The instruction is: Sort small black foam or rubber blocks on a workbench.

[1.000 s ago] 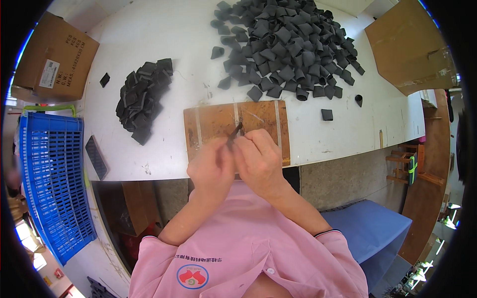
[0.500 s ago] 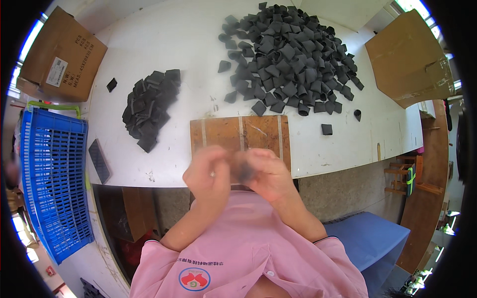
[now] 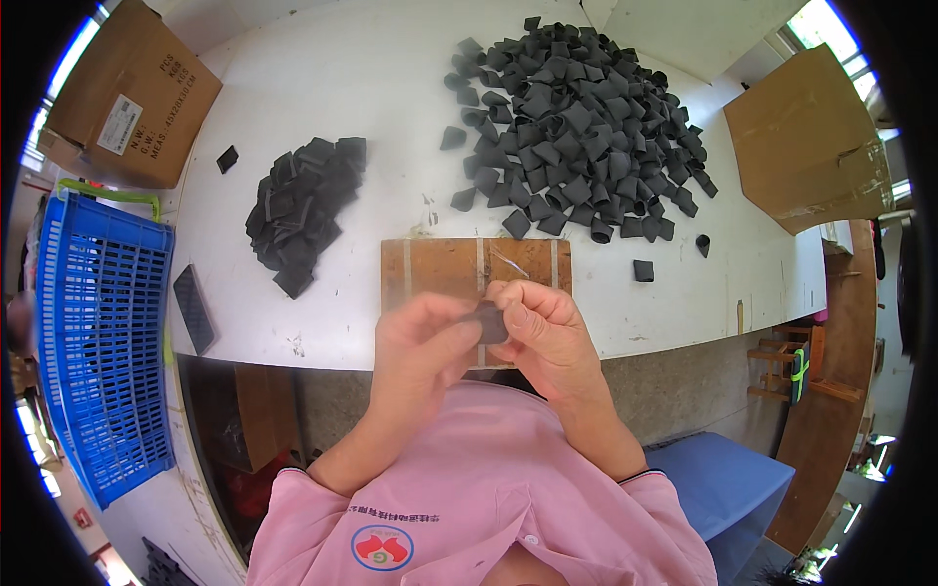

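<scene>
Between my two hands is a small dark grey fabric piece [image 3: 492,323], held above the near edge of a wooden board [image 3: 430,266]. My left hand [image 3: 427,337] is closed, with thumb and fingers on the piece's left side, slightly blurred. My right hand [image 3: 542,322] pinches its right side between thumb and fingers. Beyond the board, to the right, lies a large heap of similar dark grey folded pieces [image 3: 576,127]. A smaller pile of flat-looking pieces [image 3: 301,210] sits to the left.
Cardboard boxes stand at the far left [image 3: 132,93] and far right [image 3: 806,137] of the white table [image 3: 391,186]. A blue plastic basket [image 3: 103,342] is at the left edge, beside a dark phone-like slab [image 3: 193,310]. A blue stool-like block [image 3: 723,488] stands low right.
My hands have come closer together and slightly right, and the blur on the piece has lessened. Its dark surface now shows between both hands. The whole view has shifted a little.
</scene>
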{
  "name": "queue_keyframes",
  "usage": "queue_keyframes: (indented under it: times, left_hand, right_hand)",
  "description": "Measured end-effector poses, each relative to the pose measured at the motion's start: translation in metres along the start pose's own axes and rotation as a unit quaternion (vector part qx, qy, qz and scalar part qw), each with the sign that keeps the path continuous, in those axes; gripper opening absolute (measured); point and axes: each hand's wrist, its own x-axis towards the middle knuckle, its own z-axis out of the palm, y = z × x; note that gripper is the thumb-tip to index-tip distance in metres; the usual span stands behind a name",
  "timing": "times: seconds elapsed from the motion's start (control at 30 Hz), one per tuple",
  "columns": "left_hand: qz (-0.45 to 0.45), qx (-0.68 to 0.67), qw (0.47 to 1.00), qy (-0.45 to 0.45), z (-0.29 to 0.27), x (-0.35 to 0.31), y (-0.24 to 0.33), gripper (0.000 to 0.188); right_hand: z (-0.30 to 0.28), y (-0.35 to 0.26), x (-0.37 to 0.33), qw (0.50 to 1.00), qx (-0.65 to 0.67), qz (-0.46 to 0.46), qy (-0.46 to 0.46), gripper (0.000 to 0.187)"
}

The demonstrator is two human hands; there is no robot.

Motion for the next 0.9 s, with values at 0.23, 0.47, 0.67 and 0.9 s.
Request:
queue_keyframes:
  times: [0.23,0.47,0.67,0.9]
  left_hand:
    - [-0.092,-0.297,0.94,-0.14,0.0,0.009,0.017,0.015]
    - [-0.117,-0.317,0.931,-0.135,-0.017,0.02,0.021,0.024]
    - [-0.106,-0.205,0.965,-0.123,-0.007,0.016,0.028,0.025]
    - [-0.038,-0.09,0.993,-0.069,-0.012,0.02,0.02,0.018]
  right_hand:
    - [0.014,-0.016,0.002,0.999,-0.019,0.047,-0.01,0.022]
    - [-0.003,-0.008,0.026,0.988,-0.152,0.014,-0.008,0.021]
    - [-0.009,-0.013,0.026,0.987,-0.156,0.013,-0.041,0.019]
    - [-0.011,0.001,0.027,0.9,-0.405,-0.161,-0.022,0.013]
